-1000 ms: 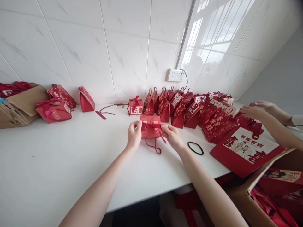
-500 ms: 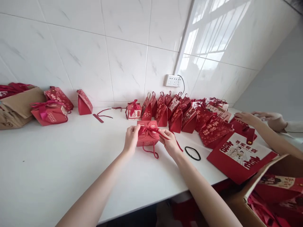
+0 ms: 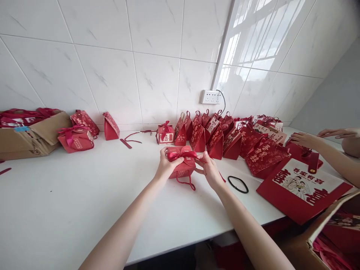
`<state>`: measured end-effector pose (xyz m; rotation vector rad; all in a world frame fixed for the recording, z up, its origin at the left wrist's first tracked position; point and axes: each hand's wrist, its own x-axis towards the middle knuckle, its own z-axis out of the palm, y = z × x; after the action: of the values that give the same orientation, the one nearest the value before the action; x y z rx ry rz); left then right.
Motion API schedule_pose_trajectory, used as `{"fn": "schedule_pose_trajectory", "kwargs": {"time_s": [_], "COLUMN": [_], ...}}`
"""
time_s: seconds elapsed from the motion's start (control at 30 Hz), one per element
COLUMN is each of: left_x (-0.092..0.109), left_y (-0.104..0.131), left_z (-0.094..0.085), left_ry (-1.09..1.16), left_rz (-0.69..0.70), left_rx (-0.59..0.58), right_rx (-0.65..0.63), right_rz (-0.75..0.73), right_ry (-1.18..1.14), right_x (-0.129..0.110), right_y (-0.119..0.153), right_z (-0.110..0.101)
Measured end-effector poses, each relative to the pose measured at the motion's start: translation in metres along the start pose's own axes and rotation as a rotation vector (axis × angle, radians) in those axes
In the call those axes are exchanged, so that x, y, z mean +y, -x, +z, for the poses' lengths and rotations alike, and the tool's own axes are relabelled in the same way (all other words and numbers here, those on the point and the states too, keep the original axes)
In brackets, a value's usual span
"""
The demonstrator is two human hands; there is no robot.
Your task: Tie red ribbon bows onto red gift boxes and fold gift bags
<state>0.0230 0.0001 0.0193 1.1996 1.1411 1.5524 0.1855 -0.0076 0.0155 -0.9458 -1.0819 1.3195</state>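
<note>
A small red gift box [image 3: 182, 171] stands on the white table, a twisted red cord hanging down its front. Across its top runs a red ribbon [image 3: 189, 154] with a loop on the left. My left hand [image 3: 168, 164] is closed at the box's left side, its thumb over the ribbon where it crosses the top. To the right of the box, my right hand [image 3: 210, 170] pinches the ribbon, and a loose ribbon end trails below it.
Several red gift bags [image 3: 215, 144] stand behind and to the right. A black band [image 3: 238, 184] lies right of my right hand. Cardboard boxes sit at far left [image 3: 45, 138] and lower right [image 3: 312, 240]. Another person's hands [image 3: 305, 140] are at the right.
My left thumb has moved right onto the middle of the ribbon, and a loop now stands out at left. My right hand has closed in on the ribbon. The view has shifted left.
</note>
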Motion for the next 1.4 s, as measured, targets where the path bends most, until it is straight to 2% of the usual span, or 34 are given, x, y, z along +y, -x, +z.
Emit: {"fn": "schedule_pose_trajectory", "kwargs": {"time_s": [0.1,0.23,0.5,0.7,0.83,0.93,1.0,1.1,1.2,1.3,1.37,1.4], "left_x": [0.006,0.01,0.015,0.015,0.013,0.012,0.011,0.012,0.016,0.02,0.019,0.016], "left_y": [0.005,0.008,0.007,0.004,-0.001,-0.004,-0.006,-0.005,-0.003,-0.001,-0.001,-0.002], "left_z": [0.0,0.0,0.0,0.0,-0.003,-0.006,-0.008,-0.008,-0.01,-0.015,-0.019,-0.02], "left_ry": [0.028,0.012,-0.029,-0.027,-0.049,-0.079,-0.065,0.033,0.097,0.222,0.346,0.364], "left_rz": [-0.091,-0.101,-0.134,-0.155,-0.18,-0.183,-0.173,-0.171,-0.199,-0.331,-0.424,-0.434], "left_rx": [-0.101,-0.09,0.012,0.043,0.072,0.08,0.04,-0.089,-0.136,-0.297,-0.378,-0.377], "right_rx": [-0.028,-0.099,-0.215,-0.266,-0.343,-0.311,-0.297,-0.364,-0.257,-0.099,0.07,0.197], "right_rz": [0.002,0.004,-0.136,-0.177,-0.195,-0.185,-0.211,-0.285,-0.441,-0.523,-0.597,-0.635], "right_ry": [0.007,0.149,0.202,0.189,0.19,0.209,0.27,0.445,0.647,0.761,0.755,0.719], "right_x": [0.0,0.001,0.004,0.006,0.008,0.012,0.014,0.016,0.015,0.016,0.018,0.017], "right_y": [0.0,0.0,-0.002,-0.002,-0.003,-0.008,-0.011,-0.012,-0.006,0.014,0.039,0.054], "right_z": [-0.003,-0.005,-0.007,-0.007,-0.01,-0.015,-0.016,-0.012,-0.004,-0.002,-0.006,-0.011]}}
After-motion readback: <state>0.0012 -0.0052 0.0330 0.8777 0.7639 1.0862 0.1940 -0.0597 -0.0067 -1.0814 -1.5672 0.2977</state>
